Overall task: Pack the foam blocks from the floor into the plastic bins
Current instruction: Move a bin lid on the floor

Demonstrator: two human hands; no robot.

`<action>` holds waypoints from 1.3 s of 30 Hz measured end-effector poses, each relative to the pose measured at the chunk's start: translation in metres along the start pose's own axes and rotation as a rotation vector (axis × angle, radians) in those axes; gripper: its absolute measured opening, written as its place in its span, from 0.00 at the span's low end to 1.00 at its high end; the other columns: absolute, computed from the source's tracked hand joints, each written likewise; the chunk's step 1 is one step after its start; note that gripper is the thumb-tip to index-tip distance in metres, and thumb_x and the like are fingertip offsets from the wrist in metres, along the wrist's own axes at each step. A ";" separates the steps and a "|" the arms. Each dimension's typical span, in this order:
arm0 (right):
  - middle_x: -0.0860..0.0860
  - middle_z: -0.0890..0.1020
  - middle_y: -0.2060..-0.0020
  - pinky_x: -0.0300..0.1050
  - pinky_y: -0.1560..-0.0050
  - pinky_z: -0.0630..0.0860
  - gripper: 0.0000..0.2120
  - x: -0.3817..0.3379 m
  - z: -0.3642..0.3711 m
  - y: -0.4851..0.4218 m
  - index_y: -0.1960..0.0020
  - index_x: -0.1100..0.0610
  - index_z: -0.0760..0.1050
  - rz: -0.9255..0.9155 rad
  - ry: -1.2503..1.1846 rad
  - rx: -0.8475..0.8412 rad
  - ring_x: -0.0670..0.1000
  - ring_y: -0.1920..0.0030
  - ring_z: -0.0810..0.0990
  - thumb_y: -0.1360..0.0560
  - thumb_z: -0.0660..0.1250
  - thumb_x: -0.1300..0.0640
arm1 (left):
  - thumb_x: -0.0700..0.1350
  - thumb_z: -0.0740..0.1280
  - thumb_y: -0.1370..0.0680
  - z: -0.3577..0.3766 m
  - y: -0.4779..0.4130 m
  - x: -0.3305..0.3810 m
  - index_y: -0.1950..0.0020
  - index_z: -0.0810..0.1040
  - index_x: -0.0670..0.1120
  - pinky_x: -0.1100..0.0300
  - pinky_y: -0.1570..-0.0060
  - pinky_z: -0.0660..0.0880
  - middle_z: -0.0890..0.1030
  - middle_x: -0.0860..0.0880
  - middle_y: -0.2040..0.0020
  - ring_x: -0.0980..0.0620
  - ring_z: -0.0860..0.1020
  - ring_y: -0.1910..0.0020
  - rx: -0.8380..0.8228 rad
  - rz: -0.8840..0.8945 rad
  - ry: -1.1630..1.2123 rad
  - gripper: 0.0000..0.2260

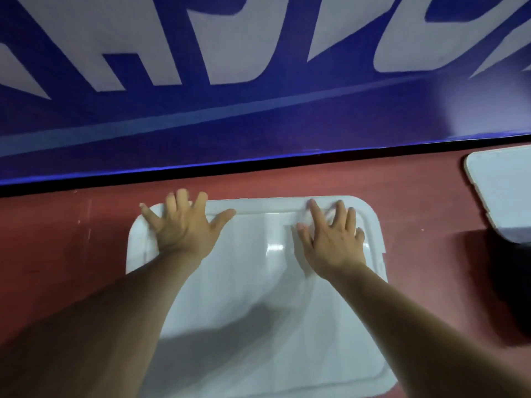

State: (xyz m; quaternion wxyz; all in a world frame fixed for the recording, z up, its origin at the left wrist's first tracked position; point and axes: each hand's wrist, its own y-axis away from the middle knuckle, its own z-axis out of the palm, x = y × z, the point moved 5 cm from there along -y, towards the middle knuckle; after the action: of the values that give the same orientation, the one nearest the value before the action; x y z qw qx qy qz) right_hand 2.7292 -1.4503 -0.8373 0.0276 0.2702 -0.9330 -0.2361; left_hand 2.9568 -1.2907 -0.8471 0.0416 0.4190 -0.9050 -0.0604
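A white plastic bin with its lid (258, 282) on stands on the red floor in front of me. My left hand (184, 225) lies flat on the lid's far left corner with fingers spread. My right hand (330, 239) presses on the far right part of the lid, fingers spread and slightly arched. No foam blocks show in this view; the lid hides the bin's inside.
A second white lidded bin (502, 193) stands at the right edge. A blue wall with large white letters (258, 81) rises just behind the bins, with a black skirting strip at its foot. Red floor (71, 239) lies to the left.
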 end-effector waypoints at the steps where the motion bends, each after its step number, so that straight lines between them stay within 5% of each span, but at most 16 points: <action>1: 0.60 0.44 0.18 0.67 0.24 0.54 0.30 0.010 0.008 0.002 0.18 0.39 0.42 0.016 0.012 -0.014 0.65 0.19 0.42 0.17 0.43 0.34 | 0.75 0.44 0.23 0.005 0.002 0.000 0.28 0.74 0.53 0.22 0.33 0.53 0.72 0.43 0.33 0.42 0.67 0.30 -0.014 -0.024 0.019 0.37; 5: 0.60 0.43 0.18 0.68 0.24 0.53 0.30 0.034 0.024 0.004 0.18 0.37 0.39 0.007 0.053 -0.039 0.66 0.19 0.42 0.17 0.43 0.34 | 0.76 0.43 0.24 0.023 0.022 0.011 0.18 0.56 0.58 0.25 0.30 0.46 0.58 0.46 0.19 0.43 0.52 0.19 -0.118 -0.064 0.038 0.38; 17: 0.62 0.41 0.19 0.67 0.24 0.54 0.32 0.091 0.057 0.034 0.18 0.40 0.38 -0.032 0.096 -0.006 0.65 0.19 0.40 0.18 0.44 0.33 | 0.75 0.38 0.25 0.054 0.121 0.050 0.17 0.47 0.58 0.26 0.30 0.50 0.48 0.44 0.17 0.41 0.48 0.19 -0.233 -0.139 0.008 0.39; 23: 0.63 0.49 0.21 0.71 0.28 0.59 0.30 0.118 0.086 0.064 0.22 0.40 0.44 0.127 -0.056 0.018 0.66 0.21 0.48 0.19 0.47 0.32 | 0.78 0.37 0.27 0.068 0.162 0.018 0.19 0.36 0.61 0.22 0.31 0.44 0.33 0.46 0.19 0.43 0.33 0.20 -0.267 -0.251 -0.014 0.41; 28: 0.63 0.49 0.22 0.69 0.29 0.60 0.29 0.118 0.095 0.073 0.22 0.42 0.47 0.152 -0.151 0.027 0.67 0.24 0.57 0.19 0.48 0.34 | 0.81 0.38 0.30 0.070 0.167 -0.006 0.20 0.34 0.62 0.21 0.33 0.41 0.30 0.48 0.19 0.44 0.31 0.21 -0.284 -0.252 0.011 0.44; 35: 0.63 0.47 0.22 0.67 0.28 0.59 0.28 0.110 0.092 0.073 0.21 0.39 0.46 0.185 -0.132 0.047 0.68 0.25 0.57 0.18 0.49 0.36 | 0.84 0.37 0.34 0.073 0.163 -0.034 0.20 0.32 0.62 0.21 0.33 0.41 0.29 0.48 0.20 0.44 0.30 0.21 -0.311 -0.238 0.023 0.47; 39: 0.60 0.43 0.20 0.69 0.29 0.59 0.28 0.107 0.093 0.073 0.21 0.36 0.44 0.227 -0.153 0.029 0.67 0.23 0.55 0.18 0.48 0.35 | 0.85 0.42 0.35 0.077 0.165 -0.040 0.20 0.33 0.62 0.22 0.32 0.50 0.30 0.50 0.19 0.44 0.29 0.21 -0.310 -0.219 0.082 0.49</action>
State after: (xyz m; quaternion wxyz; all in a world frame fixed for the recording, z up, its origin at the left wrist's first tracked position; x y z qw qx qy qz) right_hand 2.5857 -1.4115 -0.8948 -0.0213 0.1444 -0.9603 -0.2377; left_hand 2.8488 -1.1483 -0.9009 0.1357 0.5056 -0.8315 -0.1860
